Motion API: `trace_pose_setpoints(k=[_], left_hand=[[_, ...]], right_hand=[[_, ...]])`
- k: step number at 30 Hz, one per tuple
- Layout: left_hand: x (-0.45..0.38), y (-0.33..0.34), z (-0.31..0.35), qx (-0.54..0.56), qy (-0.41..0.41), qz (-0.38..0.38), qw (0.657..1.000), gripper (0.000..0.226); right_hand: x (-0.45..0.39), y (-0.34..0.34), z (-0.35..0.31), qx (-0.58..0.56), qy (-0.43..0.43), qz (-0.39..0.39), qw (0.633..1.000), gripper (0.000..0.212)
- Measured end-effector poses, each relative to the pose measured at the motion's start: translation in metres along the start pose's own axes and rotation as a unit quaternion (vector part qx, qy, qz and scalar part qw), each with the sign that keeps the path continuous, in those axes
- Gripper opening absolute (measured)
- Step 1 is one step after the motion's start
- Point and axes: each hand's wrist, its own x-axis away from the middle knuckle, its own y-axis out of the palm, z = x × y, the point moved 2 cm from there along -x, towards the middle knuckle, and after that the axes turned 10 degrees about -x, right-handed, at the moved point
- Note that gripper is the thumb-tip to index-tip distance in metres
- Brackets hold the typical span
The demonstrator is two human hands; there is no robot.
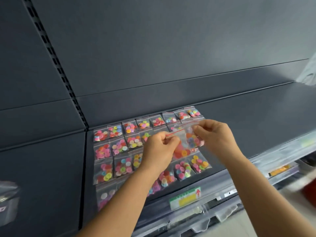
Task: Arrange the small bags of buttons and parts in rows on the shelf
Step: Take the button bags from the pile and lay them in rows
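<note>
Several small clear zip bags of coloured buttons [119,146] lie in rows on the dark shelf [239,117]. Above them my left hand [159,151] pinches the red-striped top of a bag of red buttons [182,151]. My right hand [217,134] pinches the top of a second bag of mixed buttons [193,139] right beside it. Both held bags hang over the middle rows and hide some of the bags beneath. My left forearm covers part of the front rows.
A clear price rail with a green and yellow label [186,197] runs along the shelf's front edge. A slotted upright [56,65] divides the back panel at left. A clear plastic bag [307,72] shows at the far right, and a blurred package [8,202] at lower left.
</note>
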Motion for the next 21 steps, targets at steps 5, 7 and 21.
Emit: trace_pose_setpoints(k=[5, 7, 21], left_hand=[[0.000, 0.064, 0.019, -0.066, 0.008, 0.009, 0.998, 0.016], [-0.001, 0.086, 0.025, -0.097, -0.002, 0.022, 0.995, 0.016], [-0.002, 0.141, 0.034, -0.420, -0.001, 0.141, 0.896, 0.039]], right_hand=[[-0.024, -0.066, 0.028, 0.084, 0.011, -0.012, 0.996, 0.019], [-0.032, -0.087, 0.039, 0.111, 0.025, -0.028, 0.993, 0.020], [-0.048, -0.111, 0.075, 0.301, -0.035, -0.153, 0.941, 0.018]])
